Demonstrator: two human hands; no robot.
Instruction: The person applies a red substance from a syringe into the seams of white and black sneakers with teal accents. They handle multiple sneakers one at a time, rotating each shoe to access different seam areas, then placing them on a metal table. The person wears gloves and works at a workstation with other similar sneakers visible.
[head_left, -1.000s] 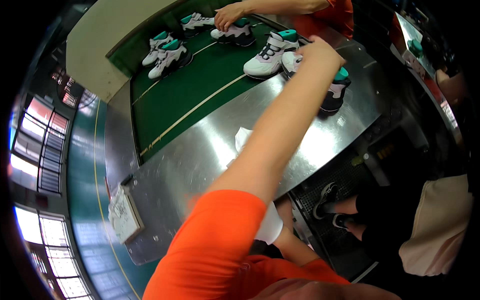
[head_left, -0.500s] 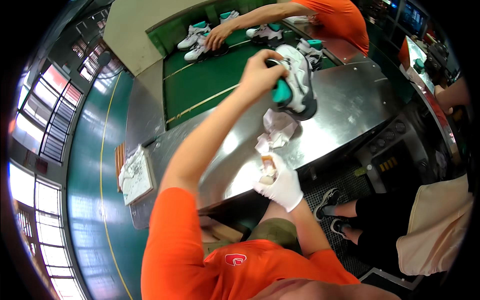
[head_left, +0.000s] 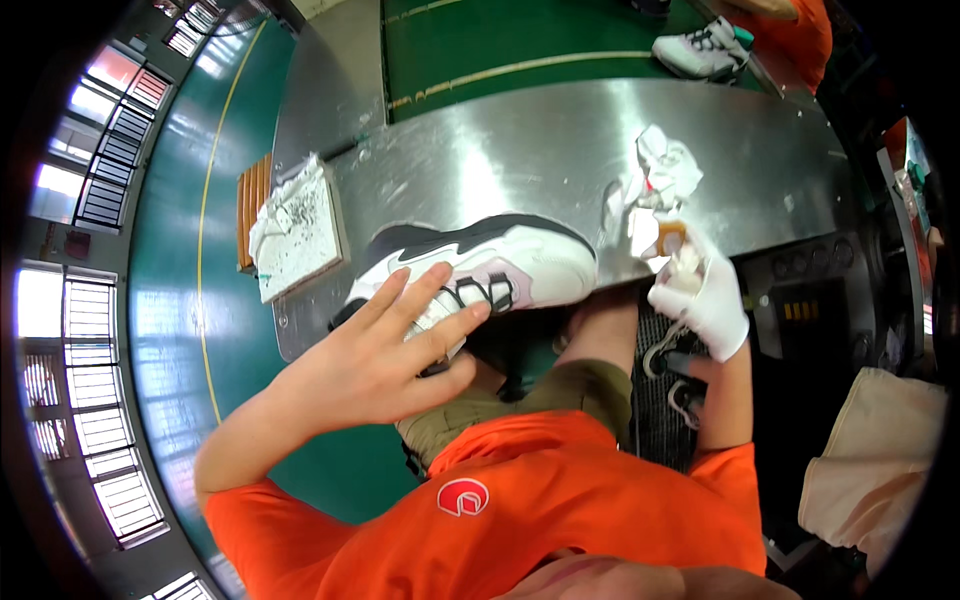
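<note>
Head view: the left hand (head_left: pixel 385 355) grasps a white sneaker (head_left: pixel 480 265) at the metal tabletop (head_left: pixel 520 150) edge, mid-frame. The gloved right hand (head_left: pixel 700 295) pinches a small brown block (head_left: pixel 670 238) beside crumpled rags (head_left: pixel 665 165).

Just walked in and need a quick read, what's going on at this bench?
A person in an orange shirt holds a white and black sneaker with the bare left hand at the near edge of a metal table. The gloved right hand holds a small brownish piece, beside crumpled white rags. Another sneaker sits on the green belt.
</note>
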